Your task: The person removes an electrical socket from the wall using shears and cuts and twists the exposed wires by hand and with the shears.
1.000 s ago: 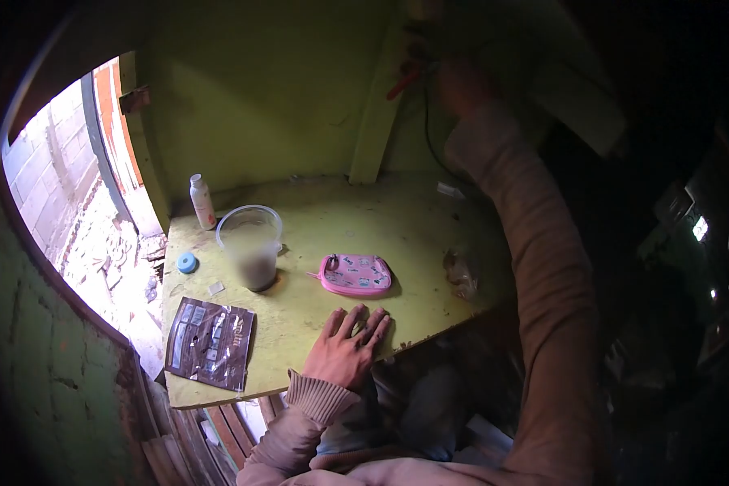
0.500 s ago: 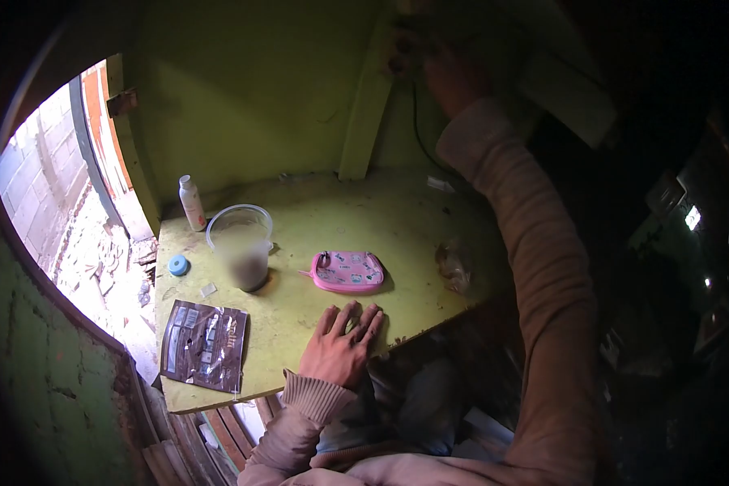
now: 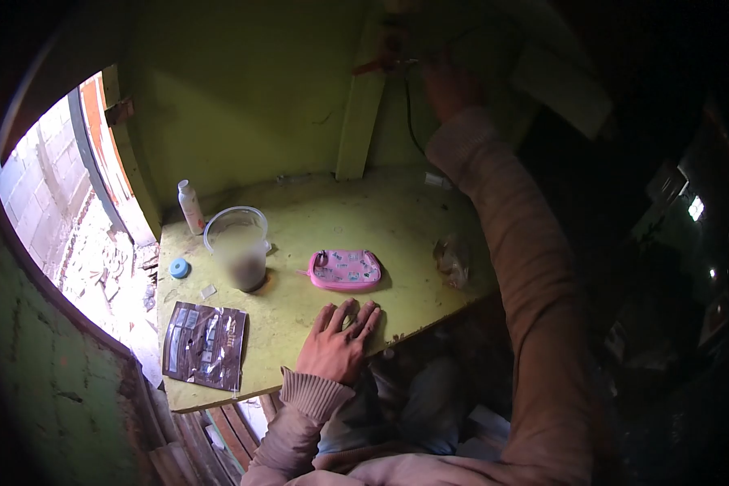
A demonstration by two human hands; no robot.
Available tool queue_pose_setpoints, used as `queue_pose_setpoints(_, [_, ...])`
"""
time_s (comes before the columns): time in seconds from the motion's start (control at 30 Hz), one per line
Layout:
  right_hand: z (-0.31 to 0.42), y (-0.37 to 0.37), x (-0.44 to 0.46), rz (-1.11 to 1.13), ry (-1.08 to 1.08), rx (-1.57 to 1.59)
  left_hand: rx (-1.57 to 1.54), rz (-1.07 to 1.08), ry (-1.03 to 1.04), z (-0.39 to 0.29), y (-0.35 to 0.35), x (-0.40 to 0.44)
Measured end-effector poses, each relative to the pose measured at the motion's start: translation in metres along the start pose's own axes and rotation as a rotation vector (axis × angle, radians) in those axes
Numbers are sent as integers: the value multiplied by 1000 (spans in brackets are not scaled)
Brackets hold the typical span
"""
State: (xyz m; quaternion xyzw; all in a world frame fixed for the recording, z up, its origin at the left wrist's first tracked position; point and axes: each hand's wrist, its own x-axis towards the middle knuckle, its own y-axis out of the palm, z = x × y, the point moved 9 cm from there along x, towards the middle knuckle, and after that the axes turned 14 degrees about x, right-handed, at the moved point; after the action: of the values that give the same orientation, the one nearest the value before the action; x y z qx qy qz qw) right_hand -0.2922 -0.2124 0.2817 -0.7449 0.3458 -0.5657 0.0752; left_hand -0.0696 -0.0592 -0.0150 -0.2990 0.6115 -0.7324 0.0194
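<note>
Bright doorway: blown out against a dim green room, so the decent light is all on this side.
Cup: clear, but a smudgy blur covers the contents. No clue what's inside.
Left hand: palm down near the table edge, fingers spread, gripping nothing. Pretty solid brace for a long reach, honestly.
Pink pouch: lying just past those fingertips, not touching.
Red-handled thing: up at the wooden post, maybe a tool, too murky to swear to. Small, steady moves are probably best here.
Black cord: hangs beside the post, lower end lost by the sleeve. Smart call is giving it slack and not yanking it.
Right hand: raised just beside the cord, fingers swallowed by shadow, so can't tell whether they're closed on anything. More light would help most.
Far right: basically black past the sleeve, a few glints aside.
</note>
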Motion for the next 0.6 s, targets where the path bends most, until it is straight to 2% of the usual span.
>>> queue_pose_setpoints(0.07, [-5,4,-4,-39,17,17,-6,-19,-7,1,-4,2])
queue_pose_setpoints(0.13, [-19,0,-9,-165,34,270,-18,-25,-10,2,-5,4])
queue_pose_setpoints(0.27, [-26,13,-69,-23,65,344,-37,29,4,1,0,3])
queue_pose_setpoints(0.3, [-31,40,-89,149,78,478,39,-67,7,0,0,3])
queue_pose_setpoints(0.33, [-34,69,-111,317,93,610,37,-59,13,-1,-2,4])
queue_pose_setpoints(0.4, [-46,126,-158,437,235,981,6,56,7,-2,0,6])
queue_pose_setpoints(0.43, [-52,156,-179,434,243,985,31,-43,6,-2,-4,6])
queue_pose_setpoints(0.47, [-49,190,-200,521,203,1045,36,-38,11,-3,-4,7])
queue_pose_setpoints(0.53, [-37,191,-212,604,164,1109,52,-21,-3,-4,-5,8])
queue_pose_setpoints(0.6, [-12,173,-234,811,11,1144,38,29,-5,-5,-5,8])
